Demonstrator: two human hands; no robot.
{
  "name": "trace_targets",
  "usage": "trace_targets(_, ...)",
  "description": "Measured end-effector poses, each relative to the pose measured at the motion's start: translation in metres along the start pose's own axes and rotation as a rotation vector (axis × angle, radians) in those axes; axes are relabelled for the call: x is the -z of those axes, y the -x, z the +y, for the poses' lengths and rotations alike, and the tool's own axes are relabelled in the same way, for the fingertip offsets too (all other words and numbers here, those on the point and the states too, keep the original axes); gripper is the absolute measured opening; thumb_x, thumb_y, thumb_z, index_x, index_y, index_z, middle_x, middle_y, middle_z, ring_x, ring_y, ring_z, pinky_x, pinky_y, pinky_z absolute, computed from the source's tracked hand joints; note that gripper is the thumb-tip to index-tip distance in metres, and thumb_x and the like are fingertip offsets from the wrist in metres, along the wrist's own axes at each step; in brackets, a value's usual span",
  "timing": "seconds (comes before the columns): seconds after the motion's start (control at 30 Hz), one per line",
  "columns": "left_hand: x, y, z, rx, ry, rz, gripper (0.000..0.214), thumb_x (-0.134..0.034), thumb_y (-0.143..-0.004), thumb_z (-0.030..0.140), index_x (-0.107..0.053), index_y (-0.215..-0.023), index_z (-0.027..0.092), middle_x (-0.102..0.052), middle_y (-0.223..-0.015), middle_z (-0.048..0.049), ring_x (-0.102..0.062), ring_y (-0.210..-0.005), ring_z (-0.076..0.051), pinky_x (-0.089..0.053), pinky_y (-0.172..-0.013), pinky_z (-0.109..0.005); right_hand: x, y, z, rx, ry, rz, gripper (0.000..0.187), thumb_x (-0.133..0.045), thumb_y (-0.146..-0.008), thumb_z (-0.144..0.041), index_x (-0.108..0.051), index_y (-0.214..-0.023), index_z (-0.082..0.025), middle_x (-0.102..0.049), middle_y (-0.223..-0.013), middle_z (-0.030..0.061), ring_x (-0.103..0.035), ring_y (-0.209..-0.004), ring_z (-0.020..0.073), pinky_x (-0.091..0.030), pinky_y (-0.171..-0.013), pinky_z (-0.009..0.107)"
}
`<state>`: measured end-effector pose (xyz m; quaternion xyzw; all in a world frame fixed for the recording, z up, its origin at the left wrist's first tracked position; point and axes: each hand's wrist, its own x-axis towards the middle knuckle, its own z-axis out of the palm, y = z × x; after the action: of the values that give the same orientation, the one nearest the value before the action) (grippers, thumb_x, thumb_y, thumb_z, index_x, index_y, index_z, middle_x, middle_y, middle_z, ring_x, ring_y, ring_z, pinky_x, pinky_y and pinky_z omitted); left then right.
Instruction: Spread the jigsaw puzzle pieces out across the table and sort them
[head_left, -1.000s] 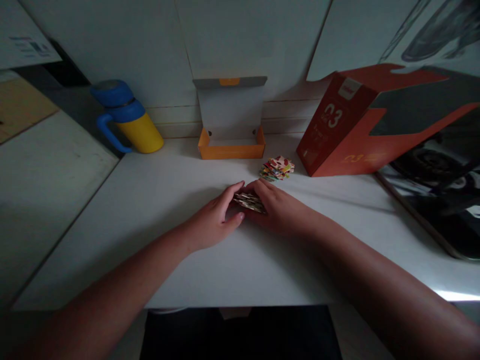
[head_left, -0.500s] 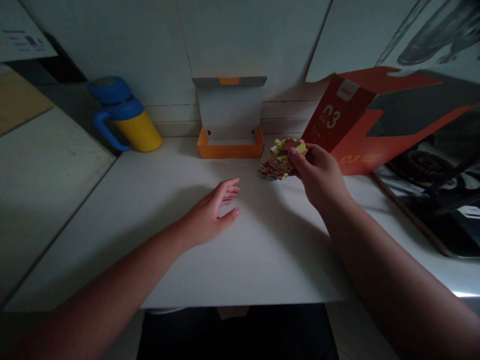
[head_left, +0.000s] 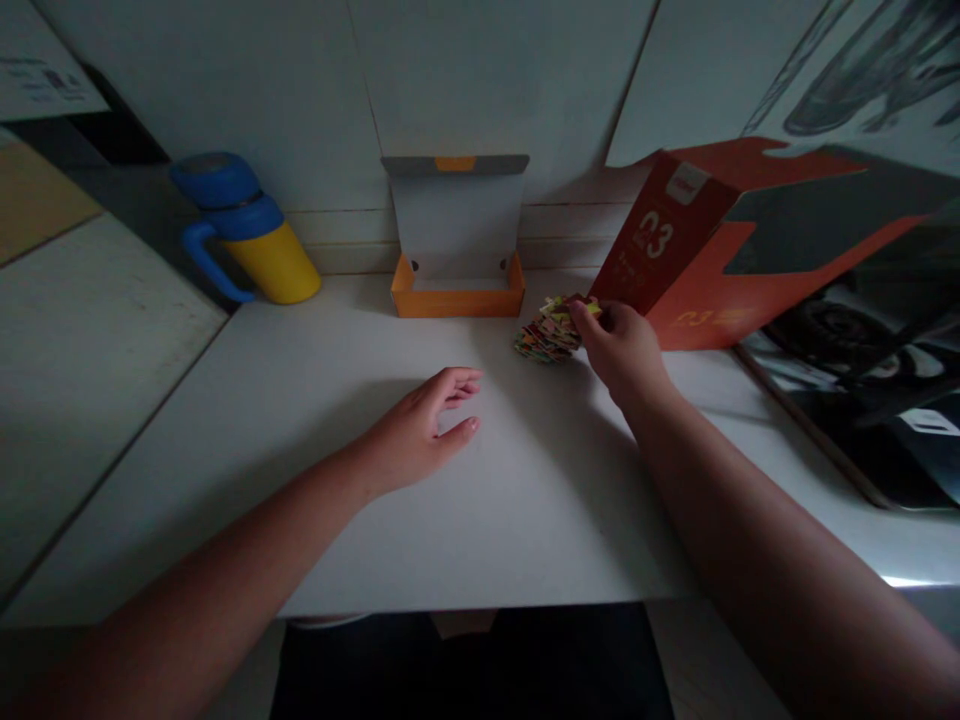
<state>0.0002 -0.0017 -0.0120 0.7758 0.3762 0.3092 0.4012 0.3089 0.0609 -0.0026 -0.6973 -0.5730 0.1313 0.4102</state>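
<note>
Near the red box, a stack of small, colourful, irregularly cut cardboard pieces [head_left: 544, 338] leans over the white tabletop. My right hand [head_left: 626, 350] pinches pieces at its upper right end between thumb and fingers; the fingertips behind are hidden. Whether the whole stack is gripped or only its top pieces, I cannot tell. My left hand [head_left: 424, 425] rests at the middle of the table, holding nothing, thumb apart from the loosely curved fingers. Behind both hands stands a small orange box [head_left: 459, 304], its grey-white lid raised.
A blue-and-yellow flask with a handle [head_left: 274, 258] stands at the back left. The large red box marked 03 [head_left: 694, 275] stands at the right, beside a dark appliance or tray [head_left: 862, 400]. A wall runs along the table's back edge.
My right hand has lowered slightly and moved a little left with the cardboard pieces, now closer to the stack. The left hand has barely moved, its fingers slightly more closed together.
</note>
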Motion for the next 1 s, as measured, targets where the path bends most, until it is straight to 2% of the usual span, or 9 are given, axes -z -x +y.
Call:
trace_targets(0.13, 0.000, -0.001, -0.001, 0.001, -0.006, 0.002, 0.045, -0.068, -0.100, 0.027, -0.056, -0.143, 0.023, -0.066, -0.139, -0.0127, -0.065, -0.130, -0.025, -0.055, -0.118, -0.052, -0.002, 0.002, -0.005, -0.008, 0.100, -0.002, 0.064, -0.048, -0.099, -0.076, -0.075, -0.101, -0.018, -0.078, -0.099, 0.0199, -0.072, -0.094, 0.0350, -0.052, -0.084, 0.044)
trace_targets(0.27, 0.000, -0.002, -0.002, 0.000, 0.004, 0.008, 0.044, -0.069, -0.101, 0.027, -0.056, -0.143, 0.023, -0.066, -0.138, -0.0125, -0.065, -0.130, -0.025, -0.055, -0.117, -0.052, -0.007, 0.002, -0.007, -0.054, 0.115, -0.025, 0.072, -0.043, -0.100, -0.080, -0.072, -0.116, -0.016, -0.077, -0.111, 0.0250, -0.072, -0.105, 0.0396, -0.053, -0.088, 0.046)
trace_targets(0.37, 0.000, -0.002, -0.003, 0.000, 0.000, 0.003, 0.045, -0.068, -0.101, 0.028, -0.056, -0.144, 0.024, -0.066, -0.139, -0.0123, -0.065, -0.131, -0.025, -0.055, -0.118, -0.052, -0.008, 0.001, -0.005, -0.091, 0.134, -0.076, 0.074, -0.041, -0.099, -0.082, -0.070, -0.120, -0.017, -0.077, -0.114, 0.0262, -0.072, -0.109, 0.0423, -0.054, -0.089, 0.048)
trace_targets(0.6, 0.000, -0.002, -0.003, 0.003, 0.001, 0.008, 0.043, -0.068, -0.101, 0.029, -0.057, -0.142, 0.024, -0.067, -0.139, -0.0131, -0.066, -0.131, -0.027, -0.055, -0.117, -0.054, -0.008, 0.008, -0.008, 0.001, 0.074, -0.148, 0.073, -0.044, -0.098, -0.085, -0.066, -0.124, -0.021, -0.078, -0.111, 0.0214, -0.073, -0.107, 0.0394, -0.055, -0.087, 0.046)
trace_targets(0.77, -0.001, -0.003, -0.005, 0.023, 0.032, 0.012, 0.046, -0.069, -0.101, 0.030, -0.055, -0.144, 0.023, -0.065, -0.145, -0.0152, -0.065, -0.135, -0.028, -0.055, -0.118, -0.055, -0.008, 0.015, -0.014, 0.030, -0.017, -0.220, 0.074, -0.052, -0.096, -0.084, -0.062, -0.131, -0.020, -0.078, -0.119, 0.0191, -0.073, -0.110, 0.0357, -0.055, -0.090, 0.042)
trace_targets(1.0, -0.004, -0.003, -0.013, 0.026, 0.135, -0.004, 0.057, -0.071, -0.101, 0.034, -0.050, -0.153, 0.025, -0.058, -0.157, -0.0166, -0.057, -0.147, -0.030, -0.045, -0.127, -0.058, -0.009, 0.019, -0.021, 0.068, -0.017, -0.281, 0.073, -0.056, -0.096, -0.081, -0.060, -0.134, -0.020, -0.078, -0.118, 0.0182, -0.074, -0.104, 0.0341, -0.056, -0.089, 0.043)
